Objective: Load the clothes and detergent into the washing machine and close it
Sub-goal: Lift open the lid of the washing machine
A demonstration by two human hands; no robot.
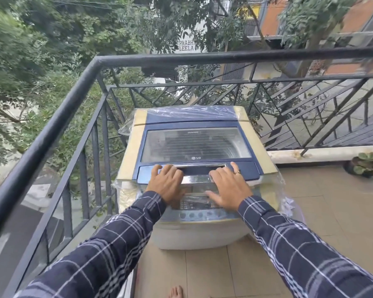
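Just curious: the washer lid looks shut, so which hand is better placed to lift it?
Probably the left hand: its fingers reach the lid handle. The right hand rests nearer the control panel.

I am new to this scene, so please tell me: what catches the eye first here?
A blue-and-cream top-loading washing machine stands in the balcony corner, lid closed, partly wrapped in clear plastic. The left hand and right hand rest flat at the lid's front edge. A black railing surrounds it.
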